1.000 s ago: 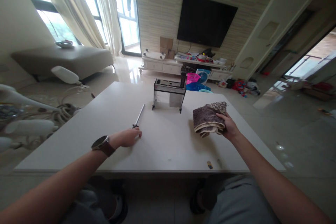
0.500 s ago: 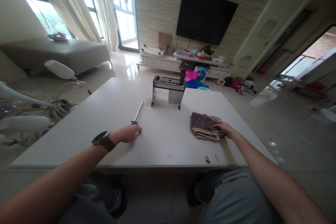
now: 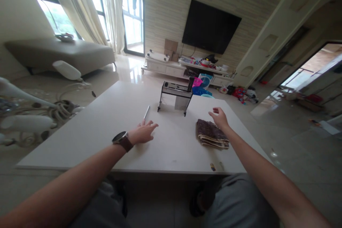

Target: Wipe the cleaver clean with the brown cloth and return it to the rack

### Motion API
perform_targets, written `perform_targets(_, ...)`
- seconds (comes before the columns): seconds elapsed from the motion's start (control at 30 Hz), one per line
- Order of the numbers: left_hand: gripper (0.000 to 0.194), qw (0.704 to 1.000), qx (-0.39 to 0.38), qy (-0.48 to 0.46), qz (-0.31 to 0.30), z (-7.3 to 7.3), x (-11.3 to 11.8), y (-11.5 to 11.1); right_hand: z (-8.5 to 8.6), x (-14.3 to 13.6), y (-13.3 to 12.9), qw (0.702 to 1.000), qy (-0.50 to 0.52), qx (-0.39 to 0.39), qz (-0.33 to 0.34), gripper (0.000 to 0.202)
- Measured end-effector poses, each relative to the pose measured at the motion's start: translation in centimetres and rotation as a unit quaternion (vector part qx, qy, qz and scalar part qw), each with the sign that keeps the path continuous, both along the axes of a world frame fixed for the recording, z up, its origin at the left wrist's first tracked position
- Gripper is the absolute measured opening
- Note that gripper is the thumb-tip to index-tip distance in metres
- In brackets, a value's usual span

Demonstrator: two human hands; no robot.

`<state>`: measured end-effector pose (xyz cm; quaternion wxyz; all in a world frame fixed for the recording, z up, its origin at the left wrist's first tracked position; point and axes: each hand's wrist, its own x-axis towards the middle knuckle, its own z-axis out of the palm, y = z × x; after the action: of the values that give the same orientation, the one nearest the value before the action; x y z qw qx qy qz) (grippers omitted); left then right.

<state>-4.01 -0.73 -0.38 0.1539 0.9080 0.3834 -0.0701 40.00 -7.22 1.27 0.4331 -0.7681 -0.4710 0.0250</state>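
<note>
Living rm, white table (image 3: 171, 149) in foreground; TV, low cabinet w/ clutter and curtained windows behind. Folded cloth (image 3: 212, 134): brown, patterned, pale layered edges facing the viewer, lying flat on table. Right hand (image 3: 219, 117) hovers just beyond the cloth's far right corner, fingers spread, empty; wrist passes over the cloth's right side. Sharpening rod (image 3: 146, 112): slim, pale metal shaft, handle end hidden under left hand (image 3: 143, 132), tip pointing away toward rack. Left hand lies palm-down on table, fingers apart, covering the rod's near end; whether it grips cannot be told. Watch (image 3: 121, 138) on left wrist. Black-framed knife rack (image 3: 176, 94) stands ahead of both hands, between them, near table's far edge. Bare tabletop betw. hands; cloth sits near right edge.
</note>
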Motion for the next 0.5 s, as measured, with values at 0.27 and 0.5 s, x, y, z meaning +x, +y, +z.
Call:
perform_targets(0.27, 0.072, 0.999, -0.019, -0.032, -0.036, 0.4, 1.4, -0.5, 9.1, -7.7, 11.8, 0.995, -0.070, 0.026, 0.073, 0.056)
perform_targets(0.5, 0.073, 0.997, -0.021, -0.053, -0.051, 0.5, 1.2, -1.0, 10.4, -11.4, 17.0, 0.997, -0.076, -0.025, -0.001, 0.041)
